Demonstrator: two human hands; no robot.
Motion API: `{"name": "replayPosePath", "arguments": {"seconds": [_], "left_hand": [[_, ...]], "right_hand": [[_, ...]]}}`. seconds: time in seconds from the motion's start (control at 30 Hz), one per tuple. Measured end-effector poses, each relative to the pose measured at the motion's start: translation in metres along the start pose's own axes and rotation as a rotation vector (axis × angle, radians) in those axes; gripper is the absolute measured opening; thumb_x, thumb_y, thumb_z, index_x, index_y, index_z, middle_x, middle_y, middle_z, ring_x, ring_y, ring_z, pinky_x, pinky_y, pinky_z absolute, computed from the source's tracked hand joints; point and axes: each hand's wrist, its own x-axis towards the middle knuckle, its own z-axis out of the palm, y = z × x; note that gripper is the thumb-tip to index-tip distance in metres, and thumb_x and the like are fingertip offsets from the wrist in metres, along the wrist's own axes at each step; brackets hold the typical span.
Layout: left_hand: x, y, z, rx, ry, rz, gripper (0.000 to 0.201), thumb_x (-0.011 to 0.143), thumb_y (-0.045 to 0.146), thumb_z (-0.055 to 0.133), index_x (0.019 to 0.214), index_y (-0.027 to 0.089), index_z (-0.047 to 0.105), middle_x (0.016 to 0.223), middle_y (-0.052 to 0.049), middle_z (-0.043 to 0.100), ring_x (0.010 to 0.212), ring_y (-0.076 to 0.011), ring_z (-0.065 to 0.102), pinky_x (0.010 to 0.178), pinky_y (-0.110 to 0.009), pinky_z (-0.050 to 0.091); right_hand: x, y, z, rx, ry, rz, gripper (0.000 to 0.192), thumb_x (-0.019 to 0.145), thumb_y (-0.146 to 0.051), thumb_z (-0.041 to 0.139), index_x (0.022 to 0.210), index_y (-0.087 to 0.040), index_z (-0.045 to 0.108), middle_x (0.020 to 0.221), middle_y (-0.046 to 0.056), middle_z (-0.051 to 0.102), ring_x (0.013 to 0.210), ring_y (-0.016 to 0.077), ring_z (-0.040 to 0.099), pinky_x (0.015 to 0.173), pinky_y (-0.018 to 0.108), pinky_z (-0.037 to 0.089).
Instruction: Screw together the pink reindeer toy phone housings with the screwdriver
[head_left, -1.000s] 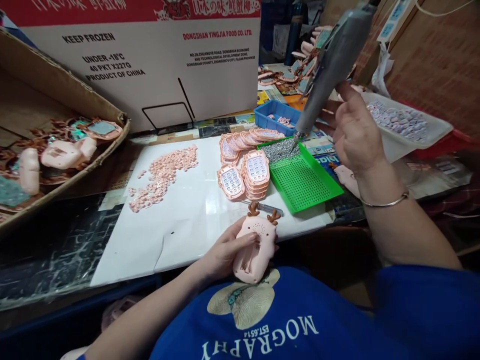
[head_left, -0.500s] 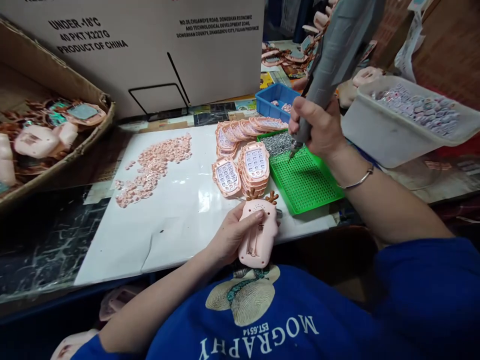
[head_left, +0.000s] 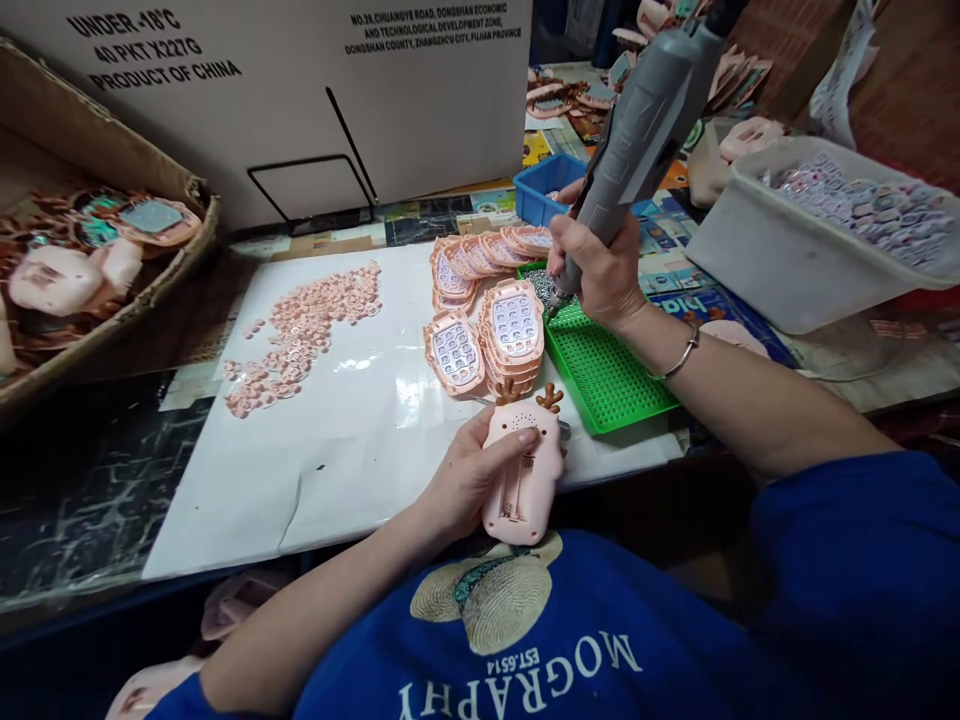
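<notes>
My left hand (head_left: 463,478) grips a pink deer-shaped toy phone (head_left: 523,463) back side up, its brown antlers pointing away from me, at the near edge of the white sheet (head_left: 352,420). My right hand (head_left: 598,270) is closed around a grey electric screwdriver (head_left: 639,140). The driver's tip is down in the pile of small silver screws (head_left: 543,287) at the far end of the green tray (head_left: 611,370). Stacks of pink keypad fronts (head_left: 511,335) lie just left of the tray.
A scatter of small pink buttons (head_left: 300,330) lies on the sheet's left. A brown carton (head_left: 97,260) of pink toy parts sits far left, a white printed carton (head_left: 300,90) behind. A blue bin (head_left: 546,197) and a white tub (head_left: 817,230) of parts stand to the right.
My right hand brought the screwdriver down from above the tray and then left, putting its tip into the screw pile. My left hand kept hold of the deer phone.
</notes>
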Motion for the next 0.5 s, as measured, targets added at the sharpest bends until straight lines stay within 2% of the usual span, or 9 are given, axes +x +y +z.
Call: {"name": "replayPosePath", "arguments": {"seconds": [0.3, 0.4, 0.5], "left_hand": [[0.000, 0.000, 0.003, -0.013, 0.006, 0.029, 0.043, 0.072, 0.032, 0.086, 0.103, 0.015, 0.062, 0.083, -0.004, 0.074, 0.067, -0.0164, 0.070, 0.066, -0.028, 0.058], [0.001, -0.001, 0.004, -0.029, 0.028, 0.047, 0.043, 0.072, 0.031, 0.086, 0.105, 0.015, 0.062, 0.085, -0.003, 0.074, 0.068, -0.0154, 0.069, 0.066, -0.027, 0.057], [0.002, -0.003, 0.003, -0.039, 0.031, 0.087, 0.042, 0.072, 0.030, 0.083, 0.107, 0.016, 0.062, 0.087, -0.003, 0.074, 0.070, -0.0156, 0.069, 0.067, -0.026, 0.056]], "right_hand": [[0.007, 0.020, -0.001, 0.040, 0.006, -0.077, 0.054, 0.070, -0.073, 0.076, 0.095, -0.032, 0.051, 0.055, -0.012, 0.049, 0.050, 0.0128, 0.044, 0.059, 0.033, 0.045], [0.008, 0.007, -0.002, 0.045, 0.020, -0.089, 0.049, 0.072, -0.068, 0.078, 0.095, -0.033, 0.053, 0.057, -0.011, 0.049, 0.050, 0.0137, 0.045, 0.056, 0.033, 0.044], [0.001, -0.025, -0.001, 0.071, 0.062, -0.131, 0.034, 0.077, -0.051, 0.079, 0.094, -0.035, 0.055, 0.062, -0.008, 0.047, 0.050, 0.0153, 0.047, 0.053, 0.034, 0.042]]}}
